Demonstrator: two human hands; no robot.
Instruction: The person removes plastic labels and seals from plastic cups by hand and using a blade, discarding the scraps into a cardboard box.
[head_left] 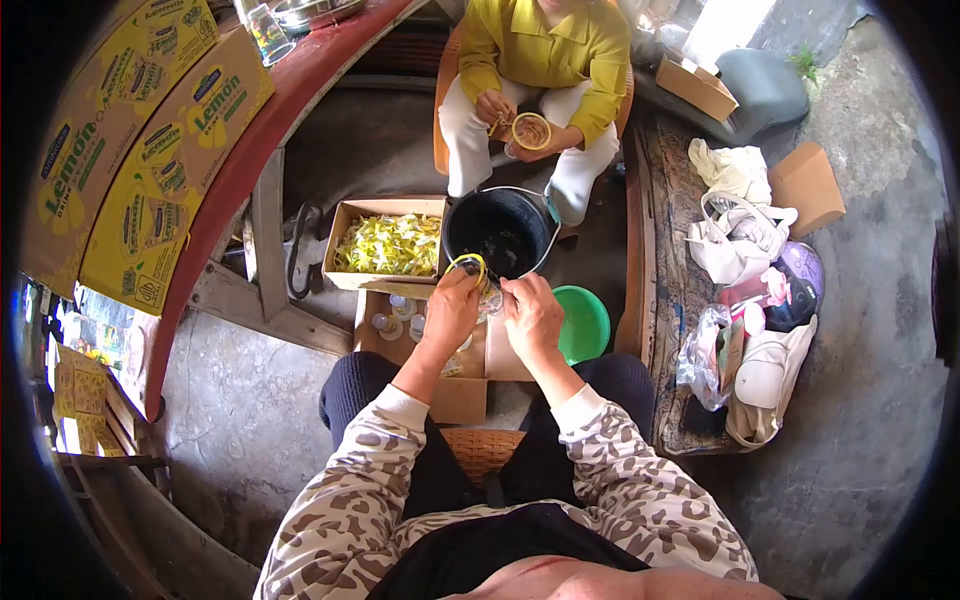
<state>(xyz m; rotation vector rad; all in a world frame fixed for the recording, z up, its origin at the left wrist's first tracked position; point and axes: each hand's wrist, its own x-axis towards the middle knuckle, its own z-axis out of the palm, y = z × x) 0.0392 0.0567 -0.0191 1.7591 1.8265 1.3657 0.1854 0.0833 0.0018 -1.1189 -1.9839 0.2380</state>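
Note:
Both my hands meet over the cardboard boxes in front of my knees. My left hand (453,308) is closed around a clear plastic cup (490,298), mostly hidden by the fingers. A thin yellow ring (478,260) shows at the top of that hand, with something dark inside it that I cannot make out. My right hand (533,312) pinches the right side of the clear plastic. Just beyond stands a black bucket (456,232) with a wire handle. Below my hands, an open cardboard box (458,398) holds several clear plastic cups (387,326).
A box of yellow strips (392,244) stands left of the bucket, a green basin (584,325) to the right. Opposite sits a person in a yellow shirt (590,75) holding a round container (531,131). Bags (735,240) lie on the right bench; lemon cartons (185,165) stand left.

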